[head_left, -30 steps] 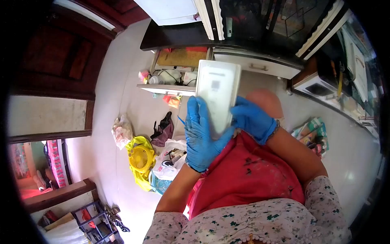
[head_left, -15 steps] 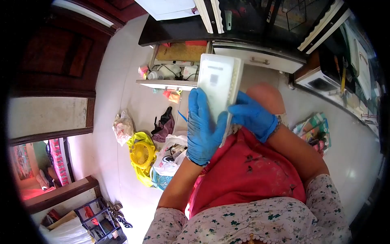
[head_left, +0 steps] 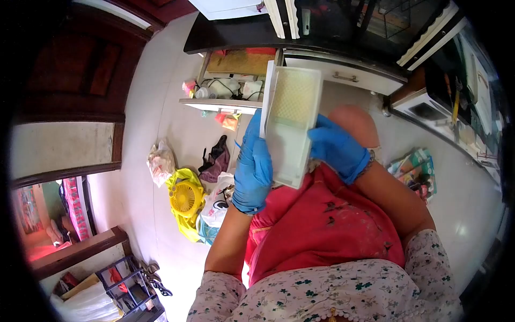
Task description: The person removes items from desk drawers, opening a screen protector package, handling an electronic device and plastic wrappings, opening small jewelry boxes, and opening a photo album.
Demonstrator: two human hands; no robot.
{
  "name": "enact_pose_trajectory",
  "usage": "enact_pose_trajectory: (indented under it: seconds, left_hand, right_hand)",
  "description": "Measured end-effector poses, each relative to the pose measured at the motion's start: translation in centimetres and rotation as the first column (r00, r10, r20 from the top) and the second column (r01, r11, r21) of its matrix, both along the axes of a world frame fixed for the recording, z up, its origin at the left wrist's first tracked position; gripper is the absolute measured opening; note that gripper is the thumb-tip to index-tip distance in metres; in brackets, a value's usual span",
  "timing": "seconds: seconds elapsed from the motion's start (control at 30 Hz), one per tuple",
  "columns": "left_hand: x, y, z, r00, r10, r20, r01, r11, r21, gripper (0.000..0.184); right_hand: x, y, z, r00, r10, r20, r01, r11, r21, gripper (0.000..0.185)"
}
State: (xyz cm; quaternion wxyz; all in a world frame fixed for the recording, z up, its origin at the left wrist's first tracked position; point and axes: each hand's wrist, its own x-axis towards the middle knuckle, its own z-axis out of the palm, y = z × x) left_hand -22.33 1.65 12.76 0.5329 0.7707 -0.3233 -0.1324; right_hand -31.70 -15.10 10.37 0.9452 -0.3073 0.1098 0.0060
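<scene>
Gloved L hand (head_left: 252, 174), half closed, holds white lid (head_left: 266, 102); R hand (head_left: 339, 148), part curled, grips open box (head_left: 288, 153) betw. them.

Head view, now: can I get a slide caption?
Blue-gloved hands hold an open white box, with an open drawer beyond.

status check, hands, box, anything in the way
Left hand gripping box on lid side. Right hand at opposite edge. Box open, nothing seen covering it. Drawer open beyond.
</scene>
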Motion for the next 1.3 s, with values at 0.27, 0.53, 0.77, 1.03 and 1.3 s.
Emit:
enact_pose_trajectory:
  seconds: [0.27,0.53,0.77,1.03,1.3]
  left_hand:
    - [-0.3,0.6,1.3,0.975,0.01,-0.222,-0.017,0.999,-0.032,0.044]
    - [0.2,0.7,1.4,0.929,0.02,-0.369,-0.021,1.0,-0.001,0.044]
    - [0.7,1.5,-0.2,0.892,0.08,-0.446,-0.124,0.99,-0.07,0.042]
    - [0.3,1.3,1.7,0.945,0.036,-0.324,-0.037,0.999,0.002,0.043]
    - [1.4,3.2,-1.3,0.974,0.077,-0.215,-0.065,0.996,0.064,0.037]
  right_hand:
    - [-0.1,0.1,-0.1,1.0,0.005,-0.016,-0.005,1.0,-0.023,0.051]
    - [-0.1,0.0,-0.6,1.0,-0.012,-0.027,0.012,1.0,0.002,0.046]
    - [-0.3,-0.4,-1.7,1.0,0.007,-0.027,-0.006,1.0,0.021,0.043]
    - [-0.2,-0.1,-1.1,0.998,-0.039,-0.055,0.04,0.999,0.013,0.04]
    - [-0.2,0.1,-0.2,0.997,-0.054,-0.062,0.053,0.999,-0.008,0.039]
